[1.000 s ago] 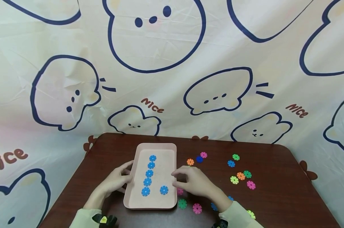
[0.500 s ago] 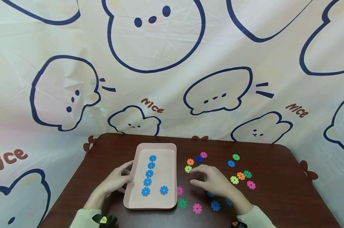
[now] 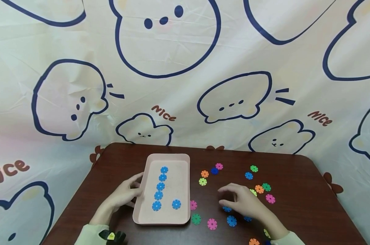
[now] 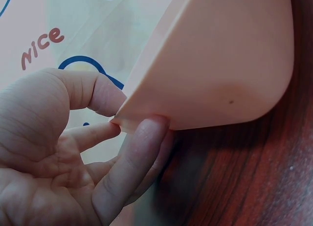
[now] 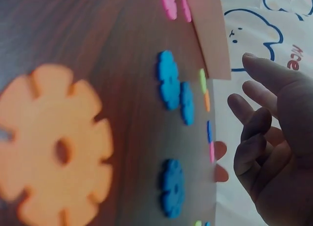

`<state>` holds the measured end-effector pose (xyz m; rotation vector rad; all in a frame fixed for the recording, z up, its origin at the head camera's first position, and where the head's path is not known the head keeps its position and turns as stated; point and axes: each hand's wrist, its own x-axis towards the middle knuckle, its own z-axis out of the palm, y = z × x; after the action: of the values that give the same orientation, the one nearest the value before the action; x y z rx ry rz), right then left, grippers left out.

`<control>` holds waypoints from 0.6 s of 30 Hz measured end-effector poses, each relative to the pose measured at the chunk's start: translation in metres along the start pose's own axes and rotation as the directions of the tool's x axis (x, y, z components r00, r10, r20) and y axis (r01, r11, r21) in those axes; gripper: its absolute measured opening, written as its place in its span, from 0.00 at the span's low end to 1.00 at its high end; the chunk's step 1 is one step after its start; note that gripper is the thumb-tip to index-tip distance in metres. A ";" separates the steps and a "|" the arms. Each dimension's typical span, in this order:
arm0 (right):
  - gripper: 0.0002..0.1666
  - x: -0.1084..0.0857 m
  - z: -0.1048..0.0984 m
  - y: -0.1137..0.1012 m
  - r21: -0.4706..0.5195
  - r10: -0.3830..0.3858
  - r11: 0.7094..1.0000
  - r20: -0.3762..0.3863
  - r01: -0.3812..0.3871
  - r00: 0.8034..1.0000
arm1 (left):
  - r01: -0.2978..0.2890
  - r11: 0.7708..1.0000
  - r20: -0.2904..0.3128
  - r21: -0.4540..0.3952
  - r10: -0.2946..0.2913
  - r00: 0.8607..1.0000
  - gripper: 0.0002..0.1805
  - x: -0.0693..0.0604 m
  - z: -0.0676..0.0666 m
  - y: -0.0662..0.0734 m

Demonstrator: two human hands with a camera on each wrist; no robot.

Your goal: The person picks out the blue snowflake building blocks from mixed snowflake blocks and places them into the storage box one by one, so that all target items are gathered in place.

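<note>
a pale backdrop point(image 3: 185, 95) with dark blue line drawings fills the upper part of the head view, and below it a dark brown table point(image 3: 307, 211) spreads across the lower part. the pinkish tray point(image 3: 178, 177) lies on the table just below the middle of the frame. at its left side the left hand point(image 3: 125, 192) pinches the rim between thumb and fingers, as the left wrist view shows clearly. the right hand point(image 3: 241, 200) is to the right of the tray, well apart from it, with fingers loosely bent, the thumb away from the fingertips and nothing between them. smallest are the notched discs: inside the tray, a column of five blue discs point(image 3: 160, 186) stands left of centre, and a single blue disc point(image 3: 176, 204) lies near the lower right corner. on the table, a partly covered blue disc point(image 3: 227, 209) shows at the right thumb, though contact cannot be told, and another blue disc point(image 3: 231, 221) is just below. a green disc point(image 3: 196, 218) and a pink disc point(image 3: 212, 224) lie near the tray's lower right. the step in hand looks like getting a further blue disc; the next move would call for lowering the right fingertips and pinching one disc by its edge, with the tray held steady.
</note>
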<state>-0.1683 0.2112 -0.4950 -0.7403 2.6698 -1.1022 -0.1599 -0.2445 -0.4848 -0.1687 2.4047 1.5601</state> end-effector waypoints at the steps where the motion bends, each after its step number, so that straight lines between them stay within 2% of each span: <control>1: 0.22 -0.001 0.000 0.003 0.001 0.005 1.000 0.001 -0.005 1.000 | -0.004 1.000 0.002 0.003 0.004 1.000 0.40 0.000 0.000 0.000; 12: 0.23 -0.016 0.001 0.022 -0.012 0.096 0.995 0.029 -0.096 0.995 | 0.008 1.000 0.001 -0.011 -0.008 1.000 0.41 0.002 0.000 -0.003; 18: 0.23 -0.019 0.004 0.031 -0.062 0.104 0.993 0.027 -0.103 0.994 | 0.008 1.000 -0.001 -0.010 -0.008 1.000 0.41 0.002 0.000 -0.003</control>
<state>-0.1621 0.2373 -0.5197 -0.6152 2.6927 -0.9816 -0.1608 -0.2460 -0.4879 -0.1811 2.3944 1.5693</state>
